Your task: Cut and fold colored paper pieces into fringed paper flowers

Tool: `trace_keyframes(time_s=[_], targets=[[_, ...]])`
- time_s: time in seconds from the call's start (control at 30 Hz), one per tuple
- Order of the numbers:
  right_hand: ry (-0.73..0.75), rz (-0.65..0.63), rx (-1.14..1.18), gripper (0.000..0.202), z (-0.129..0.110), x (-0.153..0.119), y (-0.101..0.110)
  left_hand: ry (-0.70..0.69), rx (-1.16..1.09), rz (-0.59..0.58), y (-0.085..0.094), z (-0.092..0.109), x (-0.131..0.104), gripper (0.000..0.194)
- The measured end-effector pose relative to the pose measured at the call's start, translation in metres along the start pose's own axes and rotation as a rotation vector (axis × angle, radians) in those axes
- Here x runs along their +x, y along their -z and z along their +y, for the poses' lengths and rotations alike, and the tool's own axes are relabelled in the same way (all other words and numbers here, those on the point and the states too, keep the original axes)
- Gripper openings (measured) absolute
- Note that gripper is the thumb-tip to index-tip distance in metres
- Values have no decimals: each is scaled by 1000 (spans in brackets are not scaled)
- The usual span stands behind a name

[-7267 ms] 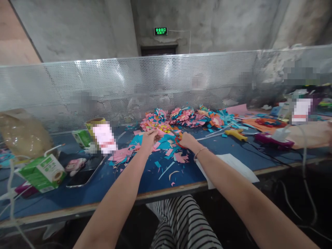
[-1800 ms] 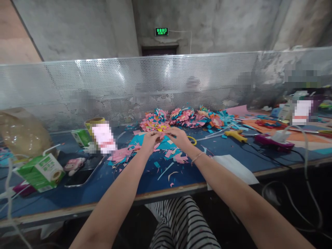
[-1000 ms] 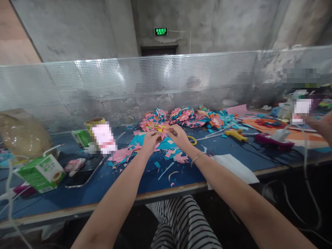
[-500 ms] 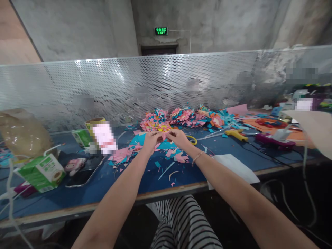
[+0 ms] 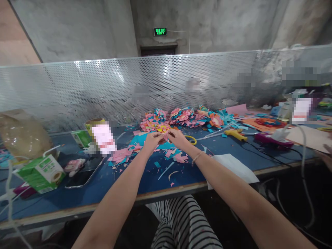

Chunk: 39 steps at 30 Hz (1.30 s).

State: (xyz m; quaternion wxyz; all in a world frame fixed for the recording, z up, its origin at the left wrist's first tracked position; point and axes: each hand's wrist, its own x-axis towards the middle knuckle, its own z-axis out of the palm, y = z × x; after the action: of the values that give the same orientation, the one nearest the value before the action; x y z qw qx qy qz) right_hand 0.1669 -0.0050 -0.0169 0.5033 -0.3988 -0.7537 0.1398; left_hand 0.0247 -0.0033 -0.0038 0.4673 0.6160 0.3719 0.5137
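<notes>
My left hand (image 5: pixel 153 140) and my right hand (image 5: pixel 177 137) meet over the middle of the blue table (image 5: pixel 181 174). Both are closed, fingertips pinched together on a small pink paper piece (image 5: pixel 166 136). Just behind them sits a heap of pink, yellow and blue paper flowers (image 5: pixel 154 121). Blue paper (image 5: pixel 140 139) lies partly under my left hand. Pink cut pieces (image 5: pixel 120 155) are scattered to the left, and more pink scraps (image 5: pixel 181 158) lie in front of my right hand.
A yellow glue gun (image 5: pixel 236 135) with a black cord and a white sheet (image 5: pixel 234 167) lie to the right. On the left are a green box (image 5: pixel 41 173) and a dark phone (image 5: pixel 84 174). A perforated metal screen (image 5: pixel 103 90) stands behind. Another person's hand (image 5: pixel 325 155) shows at the right edge.
My fingertips have shifted slightly, with the pink piece between them. At the far right, the pale sheet has dropped lower onto the table and another person's hand has come into view.
</notes>
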Motion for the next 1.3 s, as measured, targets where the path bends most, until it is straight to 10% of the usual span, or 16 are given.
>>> trace_keyframes(time_s=[0.63,0.93,1.3], targets=[[-70,-51,146,32,1,1,3,145,-80,-21,-2,3,-3,16],[259,13,98,19,-1,-4,7,162,-231,42,2,5,0,12],[82,72,203,17,6,1,4,186,-250,-13,-2,9,-3,14]])
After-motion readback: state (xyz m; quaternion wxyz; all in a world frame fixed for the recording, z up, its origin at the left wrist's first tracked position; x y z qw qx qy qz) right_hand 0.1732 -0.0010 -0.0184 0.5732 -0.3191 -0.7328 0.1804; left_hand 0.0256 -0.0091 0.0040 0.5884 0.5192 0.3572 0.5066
